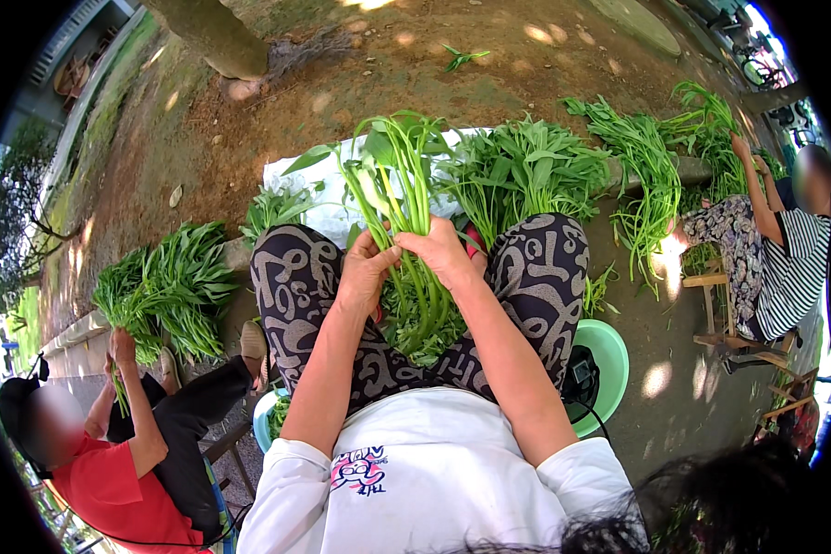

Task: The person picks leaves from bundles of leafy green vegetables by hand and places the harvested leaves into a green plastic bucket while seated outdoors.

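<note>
hand (367,270) on stems (414,198), leaves (278,414) in basin (262,420)

Has bunch (417,198) in left hand (367,270) and right hand (445,254), sheet (328,205) beyond knees (291,254), pile (537,171) right of sheet, tub (617,362) beside right thigh (537,300), trunk (210,39) farther ahead left.
</note>
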Demonstrator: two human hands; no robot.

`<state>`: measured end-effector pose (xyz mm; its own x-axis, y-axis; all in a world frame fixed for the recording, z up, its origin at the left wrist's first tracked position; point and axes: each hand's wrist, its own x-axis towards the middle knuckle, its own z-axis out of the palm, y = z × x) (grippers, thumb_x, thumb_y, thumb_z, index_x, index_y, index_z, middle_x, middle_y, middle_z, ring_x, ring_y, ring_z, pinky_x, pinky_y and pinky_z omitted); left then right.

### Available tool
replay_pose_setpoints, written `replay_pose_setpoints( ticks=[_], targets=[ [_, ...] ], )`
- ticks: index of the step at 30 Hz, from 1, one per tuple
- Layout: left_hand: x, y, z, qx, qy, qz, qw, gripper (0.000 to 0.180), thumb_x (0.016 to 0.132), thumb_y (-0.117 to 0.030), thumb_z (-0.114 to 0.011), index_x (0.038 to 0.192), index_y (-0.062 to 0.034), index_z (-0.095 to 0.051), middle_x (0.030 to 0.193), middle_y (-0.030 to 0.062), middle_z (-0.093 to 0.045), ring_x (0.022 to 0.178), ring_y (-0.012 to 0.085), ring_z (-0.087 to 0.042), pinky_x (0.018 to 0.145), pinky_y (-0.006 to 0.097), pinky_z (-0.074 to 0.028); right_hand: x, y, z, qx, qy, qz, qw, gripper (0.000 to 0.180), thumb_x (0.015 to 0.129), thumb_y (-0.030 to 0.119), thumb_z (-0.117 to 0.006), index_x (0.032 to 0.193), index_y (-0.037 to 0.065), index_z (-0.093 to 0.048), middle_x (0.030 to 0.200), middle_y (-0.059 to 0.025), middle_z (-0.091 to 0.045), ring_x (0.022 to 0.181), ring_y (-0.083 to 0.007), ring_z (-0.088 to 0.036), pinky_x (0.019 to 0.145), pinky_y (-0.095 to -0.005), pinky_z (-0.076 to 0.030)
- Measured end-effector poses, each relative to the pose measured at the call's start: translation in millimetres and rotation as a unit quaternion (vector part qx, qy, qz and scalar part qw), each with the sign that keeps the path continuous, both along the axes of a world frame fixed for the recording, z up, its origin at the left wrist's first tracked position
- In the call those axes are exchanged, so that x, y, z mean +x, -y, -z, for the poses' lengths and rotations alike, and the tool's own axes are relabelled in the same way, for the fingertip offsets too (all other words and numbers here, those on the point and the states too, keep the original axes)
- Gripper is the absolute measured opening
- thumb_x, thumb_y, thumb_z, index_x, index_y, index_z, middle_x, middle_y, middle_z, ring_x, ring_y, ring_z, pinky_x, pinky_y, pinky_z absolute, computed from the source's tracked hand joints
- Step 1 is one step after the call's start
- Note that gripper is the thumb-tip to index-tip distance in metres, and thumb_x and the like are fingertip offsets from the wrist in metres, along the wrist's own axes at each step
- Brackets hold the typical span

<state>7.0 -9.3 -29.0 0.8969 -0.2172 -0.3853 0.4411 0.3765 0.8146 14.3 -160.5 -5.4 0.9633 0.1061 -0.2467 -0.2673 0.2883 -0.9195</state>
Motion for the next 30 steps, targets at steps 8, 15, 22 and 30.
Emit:
replay_pose_setpoints(
  ticks=[8,15,22,30],
  targets=[
    [0,5,-10,-0.012,0.002,-0.013,1.000,0.049,0.084,0.002,-0.064,0.129,-0.0008,-0.046,0.100,0.0057,-0.060,0.081,0.0133,-0.056,0.070,0.026,-0.046,3,4,3,-0.044,0.018,0.075,0.996,0.021,0.077,0.005,-0.058,0.096,-0.004,-0.061,0.081,-0.0071,-0.064,0.066,-0.0126,-0.059,0.058,-0.0283,-0.048],
    [4,-2,-3,0.022,-0.010,-0.069,0.997,0.049,0.085,0.003,-0.061,0.130,0.0006,-0.042,0.112,0.0097,-0.055,0.086,0.0149,-0.056,0.070,0.027,-0.046,9,15,-9,-0.059,0.004,0.136,0.989,0.024,0.083,0.005,-0.058,0.105,-0.003,-0.054,0.085,-0.0091,-0.062,0.062,-0.0145,-0.060,0.054,-0.0259,-0.050],
    [3,-4,0,-0.002,-0.002,-0.110,0.994,0.044,0.086,0.002,-0.060,0.128,0.0001,-0.044,0.112,0.0100,-0.054,0.089,0.0181,-0.058,0.071,0.027,-0.048,9,20,-14,-0.024,-0.019,0.184,0.982,0.027,0.085,0.009,-0.058,0.110,0.000,-0.052,0.085,-0.0089,-0.062,0.062,-0.0150,-0.062,0.053,-0.0250,-0.050],
    [-3,6,-5,0.014,0.025,0.044,0.999,0.041,0.083,0.003,-0.063,0.122,-0.0009,-0.051,0.098,0.0053,-0.059,0.082,0.0147,-0.059,0.072,0.026,-0.047,9,2,13,-0.036,0.027,0.075,0.996,0.038,0.078,0.011,-0.070,0.109,0.000,-0.051,0.088,-0.0063,-0.060,0.070,-0.0120,-0.059,0.057,-0.0261,-0.048]
  ],
)
